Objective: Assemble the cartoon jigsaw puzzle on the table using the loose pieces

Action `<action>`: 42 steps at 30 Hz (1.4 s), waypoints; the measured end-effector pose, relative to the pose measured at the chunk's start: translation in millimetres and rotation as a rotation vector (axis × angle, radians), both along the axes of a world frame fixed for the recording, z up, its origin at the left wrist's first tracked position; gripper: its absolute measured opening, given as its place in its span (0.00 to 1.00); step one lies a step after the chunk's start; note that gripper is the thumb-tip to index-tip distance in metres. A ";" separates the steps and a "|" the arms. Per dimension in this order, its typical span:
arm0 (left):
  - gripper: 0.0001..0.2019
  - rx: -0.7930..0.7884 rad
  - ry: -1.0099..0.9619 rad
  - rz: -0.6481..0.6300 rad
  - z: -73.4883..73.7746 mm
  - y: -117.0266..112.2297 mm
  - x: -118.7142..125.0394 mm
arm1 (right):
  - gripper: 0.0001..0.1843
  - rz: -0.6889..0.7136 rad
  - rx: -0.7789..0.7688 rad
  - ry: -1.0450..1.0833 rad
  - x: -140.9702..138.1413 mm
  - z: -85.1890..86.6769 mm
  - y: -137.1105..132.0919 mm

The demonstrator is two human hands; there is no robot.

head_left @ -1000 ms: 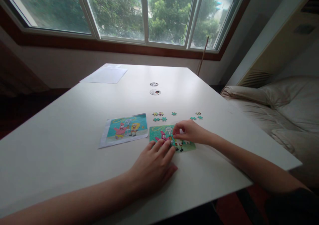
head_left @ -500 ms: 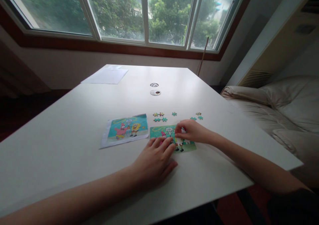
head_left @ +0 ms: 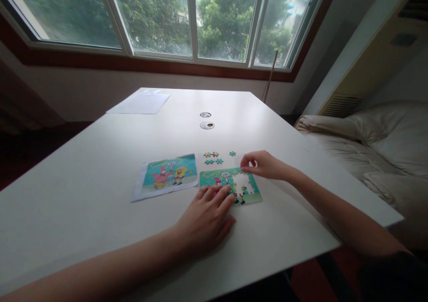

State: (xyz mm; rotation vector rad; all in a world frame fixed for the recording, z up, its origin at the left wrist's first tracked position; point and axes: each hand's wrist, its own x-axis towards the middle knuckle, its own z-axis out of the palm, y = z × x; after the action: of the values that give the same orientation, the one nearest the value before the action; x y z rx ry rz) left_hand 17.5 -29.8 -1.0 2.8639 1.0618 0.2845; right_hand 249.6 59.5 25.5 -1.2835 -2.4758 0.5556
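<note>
A partly filled jigsaw puzzle lies on the white table, with a jagged white gap on its right side. My left hand rests flat over its lower left part, fingers stretched out. At the puzzle's upper edge, my right hand is closed in a pinch; whatever is between the fingertips is too small to make out. Several loose puzzle pieces sit just beyond the puzzle, and one single piece is left of my right hand. To the left lies a printed picture sheet with the same cartoon figures.
Two round discs lie farther back on the white table. White paper covers the far left corner. A beige sofa stands to the right, and a window is behind the table.
My right hand has moved up from the puzzle's gap to its upper edge, uncovering the gap and now hiding the loose pieces at the right. My left hand stays in place.
</note>
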 end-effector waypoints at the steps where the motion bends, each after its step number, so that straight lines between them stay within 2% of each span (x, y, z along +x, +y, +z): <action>1: 0.18 0.001 -0.001 -0.002 0.4 -0.1 -0.1 | 0.08 -0.044 0.024 -0.011 11.8 2.1 7.5; 4: 0.19 -0.012 -0.003 -0.004 1.3 -0.2 -0.7 | 0.08 -0.211 0.097 -0.108 54.1 3.0 31.8; 7: 0.19 -0.026 -0.007 -0.004 1.6 0.0 -1.1 | 0.11 -0.290 0.065 -0.175 90.0 -3.2 49.7; 11: 0.19 -0.040 0.002 -0.010 0.6 0.1 -1.2 | 0.16 -0.304 -0.048 -0.149 106.2 -13.7 58.2; 15: 0.19 -0.036 0.000 -0.015 0.5 0.2 -1.5 | 0.16 -0.277 -0.097 -0.126 100.8 -17.4 58.4; 20: 0.19 -0.041 0.004 -0.025 1.5 0.9 -1.9 | 0.13 -0.321 -0.137 -0.132 95.3 -16.3 56.7; 27: 0.19 -0.030 -0.021 -0.031 -2.0 2.2 -1.5 | 0.11 -0.357 -0.244 0.053 87.8 -17.8 56.0; 29: 0.19 -0.024 -0.032 -0.030 -1.9 2.1 -1.7 | 0.12 -0.308 -0.215 0.112 81.4 -14.9 53.6; 33: 0.19 -0.042 -0.017 -0.025 1.0 0.8 -1.3 | 0.17 -0.082 -0.199 0.140 56.0 -2.6 37.9; 36: 0.19 -0.049 -0.009 -0.017 3.0 0.3 -0.6 | 0.13 0.057 -0.217 0.114 30.6 5.2 19.3; 38: 0.19 -0.049 -0.007 -0.019 2.6 0.6 -0.7 | 0.11 0.110 -0.252 0.116 15.7 7.1 7.6; 42: 0.19 -0.038 -0.016 -0.024 -0.9 1.7 -1.6 | 0.11 0.130 -0.323 0.134 -2.6 6.0 -7.6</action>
State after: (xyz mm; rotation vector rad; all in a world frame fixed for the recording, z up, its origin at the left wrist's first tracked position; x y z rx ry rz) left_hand 15.9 -28.2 -1.9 2.8336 1.0187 0.2826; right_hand 247.1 51.9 31.5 -1.1525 -2.4386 1.0735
